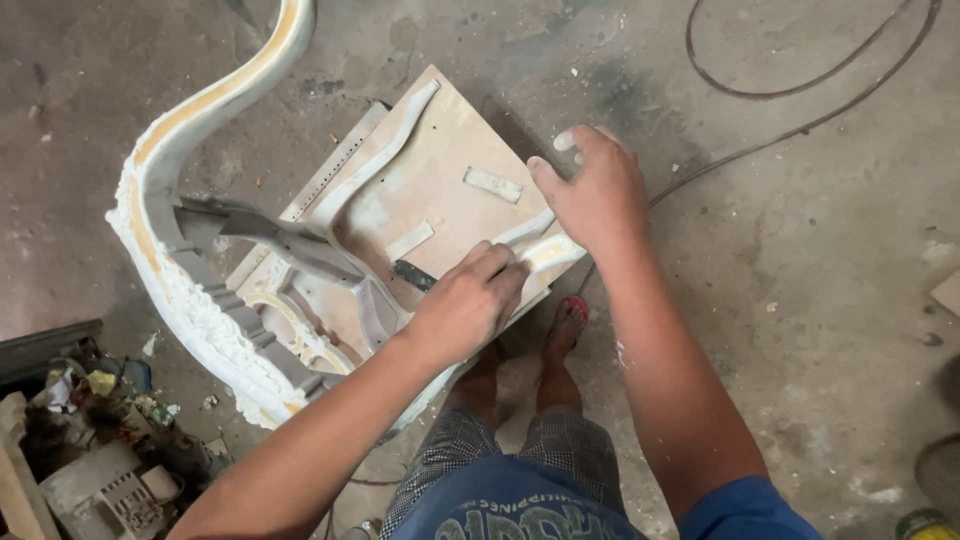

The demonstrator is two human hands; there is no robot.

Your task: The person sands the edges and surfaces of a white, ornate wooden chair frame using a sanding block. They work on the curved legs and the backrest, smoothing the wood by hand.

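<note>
An upturned carved chair frame (180,290), coated white and grey, lies on the concrete floor with a tan board (440,170) as its seat underside. My left hand (465,305) is closed around a small tool whose dark blade (413,275) rests on the board beside a curved white leg piece (550,248). My right hand (592,185) presses flat on the board's far corner, its fingers spread and touching that same leg piece. A long curved leg (215,95) sweeps up to the top left.
Two thin cables (800,90) loop over the floor at the upper right. A heap of scrap and rubble (90,450) sits at the lower left. My feet in red sandals (570,315) stand just under the board's near edge. A tin (925,525) shows at the bottom right corner.
</note>
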